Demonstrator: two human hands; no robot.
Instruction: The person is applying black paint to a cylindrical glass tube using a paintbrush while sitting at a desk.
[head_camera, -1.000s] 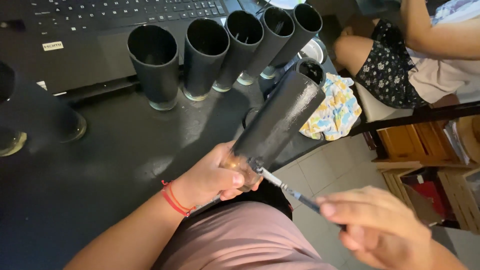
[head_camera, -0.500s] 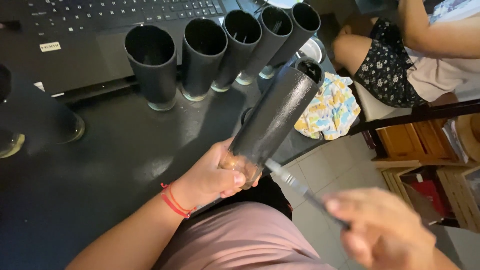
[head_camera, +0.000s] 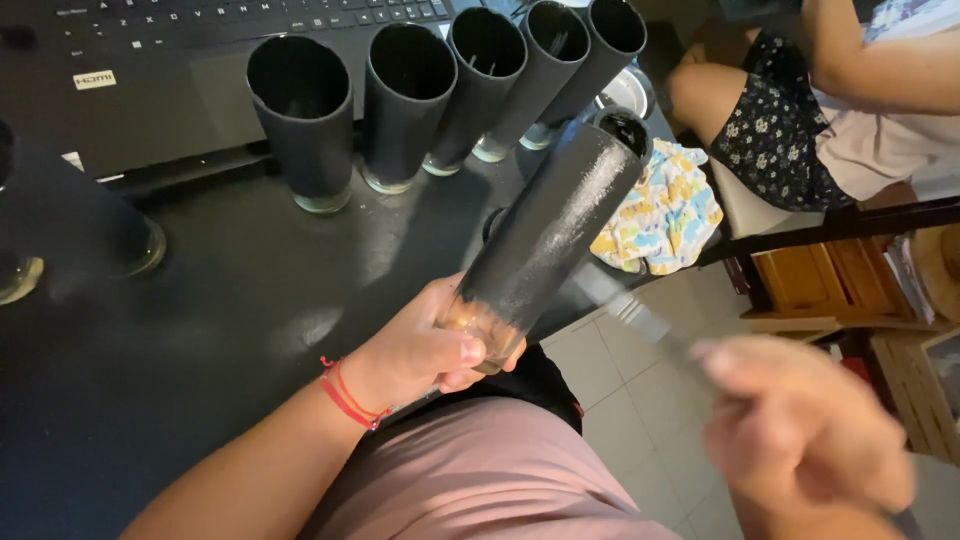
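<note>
My left hand (head_camera: 420, 350) grips the clear base of a tall glass (head_camera: 555, 225) coated in matt black, holding it tilted with its mouth pointing up and to the right. My right hand (head_camera: 805, 430) is blurred at the lower right and holds a thin brush (head_camera: 630, 310) whose tip lies just off the glass's right side. A red cord bracelet (head_camera: 345, 395) circles my left wrist.
Several black-coated glasses (head_camera: 405, 100) stand in a row on the dark table (head_camera: 200, 330), in front of a laptop (head_camera: 150, 60). Two more stand at the left edge. A patterned cloth (head_camera: 665, 215) lies at the table's right edge. Another person sits at the upper right.
My right hand has pulled the brush away from the glass's base and out to the right, now blurred by motion. The left hand keeps the glass tilted in much the same place.
</note>
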